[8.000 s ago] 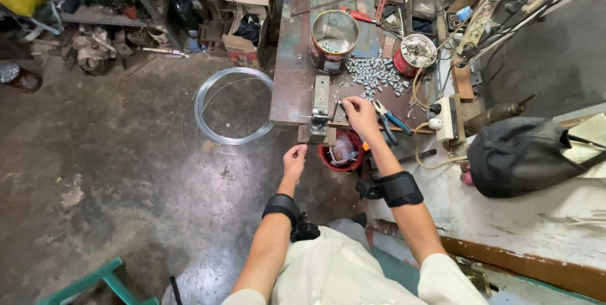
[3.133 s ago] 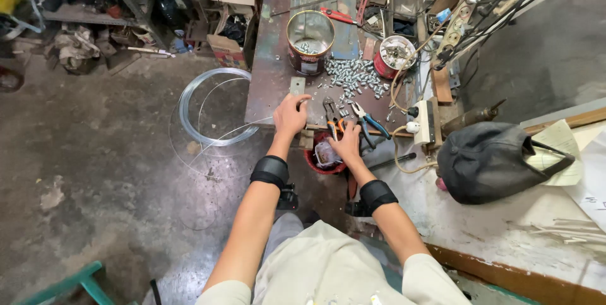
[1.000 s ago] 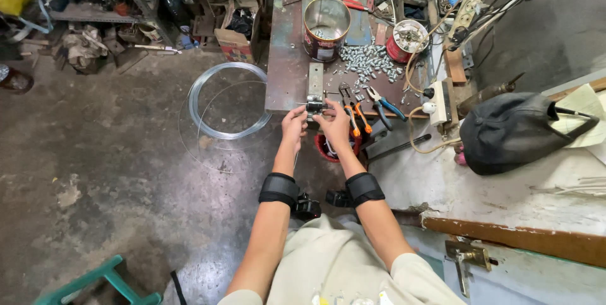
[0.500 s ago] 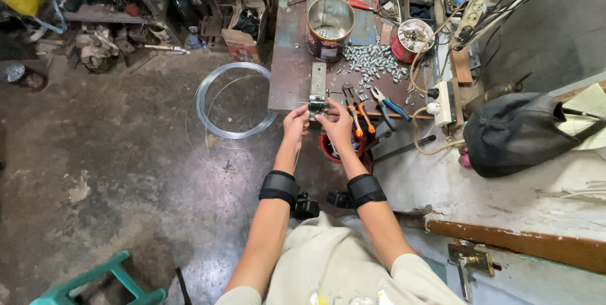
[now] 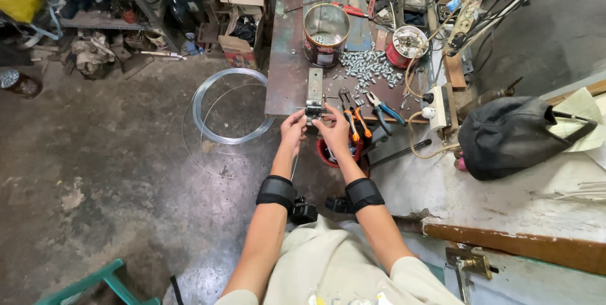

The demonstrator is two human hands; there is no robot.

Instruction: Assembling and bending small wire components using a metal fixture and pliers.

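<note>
We see both hands meet at the near edge of the surface point(image 5: 287, 46), at the near end of a flat metal bar point(image 5: 314, 87) that lies along it. The left hand point(image 5: 293, 129) has its fingers pinched together on a thin wire point(image 5: 295, 165) that hangs down from it toward the floor. The right hand point(image 5: 333, 131) is curled closed just beside it, fingertips at a small dark clamp point(image 5: 313, 112) on the bar's end; what exactly it grips we cannot tell. Both wrists wear black bands.

Just right of the hands lie orange-handled pliers point(image 5: 350, 112) and blue-handled pliers point(image 5: 383, 108). Beyond them a heap of small silver bolts point(image 5: 372, 68) spreads between an open tin point(image 5: 326, 33) and a red cup point(image 5: 406, 46) with more hardware. Below the hands sits a red bucket point(image 5: 328, 153). On the floor to the left lies a wire coil point(image 5: 230, 106). A black bag point(image 5: 514, 134) rests to the right on a pale ledge.
</note>
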